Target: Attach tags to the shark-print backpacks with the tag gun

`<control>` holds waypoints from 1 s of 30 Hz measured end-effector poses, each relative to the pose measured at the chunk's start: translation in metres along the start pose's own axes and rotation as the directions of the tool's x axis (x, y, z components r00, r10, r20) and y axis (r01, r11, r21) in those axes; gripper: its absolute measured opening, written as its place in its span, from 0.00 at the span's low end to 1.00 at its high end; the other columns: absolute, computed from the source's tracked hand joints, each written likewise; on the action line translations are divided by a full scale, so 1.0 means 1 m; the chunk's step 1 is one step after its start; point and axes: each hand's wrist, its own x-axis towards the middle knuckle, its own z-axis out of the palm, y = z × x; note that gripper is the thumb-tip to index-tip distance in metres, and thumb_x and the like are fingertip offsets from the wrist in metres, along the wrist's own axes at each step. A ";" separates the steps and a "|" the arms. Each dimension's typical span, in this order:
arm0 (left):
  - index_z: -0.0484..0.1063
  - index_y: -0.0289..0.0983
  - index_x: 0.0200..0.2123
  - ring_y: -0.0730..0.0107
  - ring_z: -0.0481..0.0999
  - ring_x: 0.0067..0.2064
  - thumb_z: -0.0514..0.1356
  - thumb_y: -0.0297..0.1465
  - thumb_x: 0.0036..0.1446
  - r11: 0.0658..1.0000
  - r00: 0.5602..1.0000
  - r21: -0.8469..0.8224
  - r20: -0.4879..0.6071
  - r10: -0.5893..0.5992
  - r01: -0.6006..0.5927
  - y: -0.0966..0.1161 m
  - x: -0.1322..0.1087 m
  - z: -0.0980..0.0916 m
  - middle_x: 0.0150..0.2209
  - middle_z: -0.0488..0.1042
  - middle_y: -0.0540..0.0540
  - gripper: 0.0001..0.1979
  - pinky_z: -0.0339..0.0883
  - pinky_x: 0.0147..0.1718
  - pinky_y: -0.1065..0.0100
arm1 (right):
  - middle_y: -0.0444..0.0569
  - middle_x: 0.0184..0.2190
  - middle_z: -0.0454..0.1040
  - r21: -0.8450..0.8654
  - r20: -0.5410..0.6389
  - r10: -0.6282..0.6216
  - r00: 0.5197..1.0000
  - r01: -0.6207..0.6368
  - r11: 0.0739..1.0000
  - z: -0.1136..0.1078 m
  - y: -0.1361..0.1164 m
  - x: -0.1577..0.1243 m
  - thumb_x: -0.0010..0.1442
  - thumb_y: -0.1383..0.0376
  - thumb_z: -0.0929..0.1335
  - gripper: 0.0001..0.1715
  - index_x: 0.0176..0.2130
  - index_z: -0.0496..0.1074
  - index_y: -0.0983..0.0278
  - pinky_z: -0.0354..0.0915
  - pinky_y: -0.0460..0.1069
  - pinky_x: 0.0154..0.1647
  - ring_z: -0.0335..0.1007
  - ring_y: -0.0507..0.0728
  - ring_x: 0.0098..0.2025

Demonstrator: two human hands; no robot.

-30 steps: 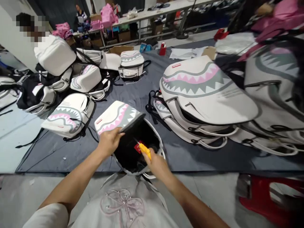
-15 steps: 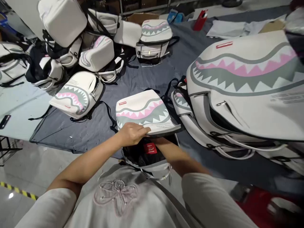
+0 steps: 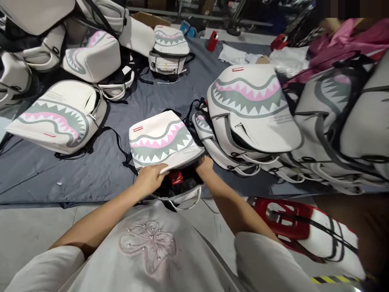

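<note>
A white backpack (image 3: 161, 140) with a pink and grey shark-mouth print lies in front of me, its top opening facing my body. My left hand (image 3: 150, 178) is closed on the edge of the printed front panel and holds it up. At the right corner of the opening, my right hand (image 3: 205, 165) is curled against the rim, its fingertips partly hidden by the panel. Inside the dark interior a red label (image 3: 176, 177) shows. The carry handle (image 3: 190, 202) hangs on the side nearest my body.
More shark-print backpacks stand close on the right (image 3: 252, 105), and another backpack (image 3: 60, 113) lies at left. Others are piled at the back left. A red object (image 3: 212, 40) sits on the dark cloth (image 3: 100, 182). A red and white bag (image 3: 304, 227) is below the table edge.
My view has swung to the right. My right hand has come out from deep in the opening to its right corner; my left hand still grips the panel edge.
</note>
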 end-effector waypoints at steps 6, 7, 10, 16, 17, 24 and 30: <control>0.78 0.38 0.42 0.60 0.78 0.35 0.55 0.38 0.65 0.988 0.937 -0.054 -0.314 -0.154 0.145 -0.026 0.015 -0.007 0.31 0.80 0.43 0.15 0.59 0.32 0.67 | 0.66 0.46 0.76 -0.049 0.199 0.144 0.969 -0.137 0.989 0.024 0.018 -0.053 0.68 0.61 0.62 0.17 0.50 0.71 0.70 0.68 0.55 0.48 0.75 0.65 0.51; 0.79 0.38 0.41 0.61 0.78 0.35 0.55 0.38 0.65 0.987 0.935 -0.075 -0.316 -0.159 0.143 -0.027 0.018 -0.008 0.31 0.80 0.44 0.15 0.59 0.32 0.67 | 0.63 0.42 0.78 -0.060 0.276 0.161 0.948 -0.150 0.987 0.030 0.022 -0.072 0.67 0.61 0.64 0.14 0.45 0.73 0.68 0.70 0.54 0.45 0.77 0.64 0.46; 0.79 0.39 0.40 0.61 0.78 0.35 0.55 0.38 0.65 0.986 0.943 -0.135 -0.305 -0.133 0.096 -0.026 0.021 -0.007 0.32 0.81 0.44 0.13 0.59 0.33 0.67 | 0.50 0.23 0.75 0.052 0.542 0.109 0.833 -0.162 0.985 0.046 0.025 -0.111 0.63 0.59 0.68 0.11 0.35 0.72 0.65 0.70 0.48 0.30 0.77 0.57 0.27; 0.80 0.41 0.42 0.64 0.75 0.30 0.58 0.37 0.63 0.988 0.968 -0.146 -0.250 0.015 -0.053 -0.019 0.026 -0.007 0.31 0.81 0.46 0.11 0.58 0.31 0.68 | 0.37 0.13 0.62 0.772 0.578 -0.220 0.786 -0.441 0.457 0.061 0.002 -0.092 0.69 0.51 0.59 0.21 0.32 0.62 0.63 0.59 0.42 0.14 0.57 0.48 0.12; 0.80 0.41 0.41 0.65 0.75 0.30 0.58 0.36 0.63 0.986 0.969 -0.148 -0.244 0.034 -0.072 -0.018 0.027 -0.008 0.30 0.80 0.47 0.11 0.58 0.30 0.68 | 0.36 0.12 0.60 0.820 0.555 -0.233 0.798 -0.480 0.311 0.065 -0.003 -0.086 0.69 0.49 0.57 0.23 0.32 0.61 0.62 0.58 0.42 0.14 0.55 0.48 0.12; 0.80 0.40 0.38 0.68 0.74 0.29 0.58 0.35 0.62 0.971 0.966 -0.154 -0.211 0.151 -0.185 -0.017 0.030 -0.012 0.29 0.80 0.48 0.11 0.59 0.30 0.69 | 0.35 0.13 0.56 0.789 0.448 -0.333 0.830 -0.542 -0.288 0.103 -0.046 -0.062 0.68 0.42 0.55 0.29 0.30 0.60 0.62 0.55 0.42 0.15 0.53 0.47 0.12; 0.80 0.40 0.36 0.70 0.74 0.28 0.58 0.35 0.61 0.951 0.951 -0.168 -0.219 0.220 -0.259 -0.021 0.032 -0.009 0.28 0.79 0.49 0.10 0.60 0.29 0.71 | 0.32 0.11 0.52 0.724 0.328 -0.443 0.834 -0.523 -0.449 0.123 -0.092 -0.045 0.67 0.42 0.58 0.28 0.32 0.63 0.62 0.52 0.42 0.14 0.43 0.46 0.11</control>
